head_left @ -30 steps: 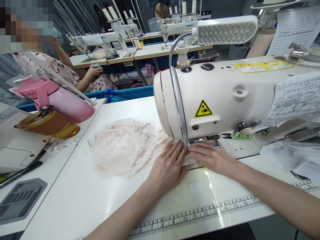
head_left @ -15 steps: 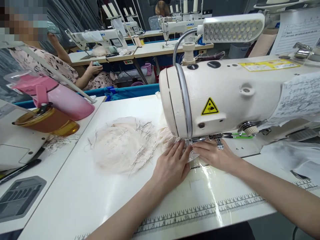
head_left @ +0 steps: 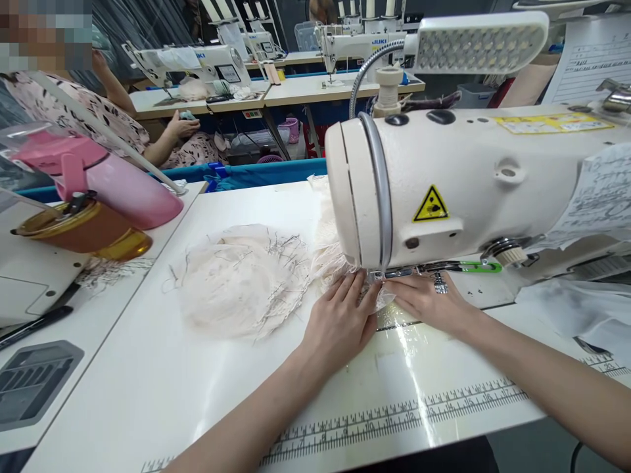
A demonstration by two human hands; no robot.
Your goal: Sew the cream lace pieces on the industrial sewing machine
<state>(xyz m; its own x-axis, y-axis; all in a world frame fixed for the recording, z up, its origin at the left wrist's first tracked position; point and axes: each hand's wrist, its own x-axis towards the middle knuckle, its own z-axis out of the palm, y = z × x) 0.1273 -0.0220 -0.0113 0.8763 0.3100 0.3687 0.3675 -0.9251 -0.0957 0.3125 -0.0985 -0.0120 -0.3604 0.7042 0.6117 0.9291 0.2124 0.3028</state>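
Observation:
My left hand (head_left: 342, 318) lies flat on a small piece of sheer cream fabric (head_left: 380, 299) just under the head of a cream sewing machine (head_left: 473, 184). My right hand (head_left: 428, 299), with a ring on one finger, presses the same piece from the right. Fingertips of both hands meet at the presser foot (head_left: 373, 277), which the machine head partly hides. A pile of pale lace pieces (head_left: 241, 282) with loose threads lies to the left of my left hand.
A pink flask (head_left: 106, 180) and an amber jar (head_left: 81, 230) lie at the left. An LED lamp (head_left: 480, 39) hangs over the machine. A printed ruler (head_left: 394, 414) runs along the table's near edge. Another person in a patterned top (head_left: 79, 115) sits at the back left beside more machines.
Both hands have slid slightly away from me with the fabric, toward the presser foot. The view has shifted a little to the left and down.

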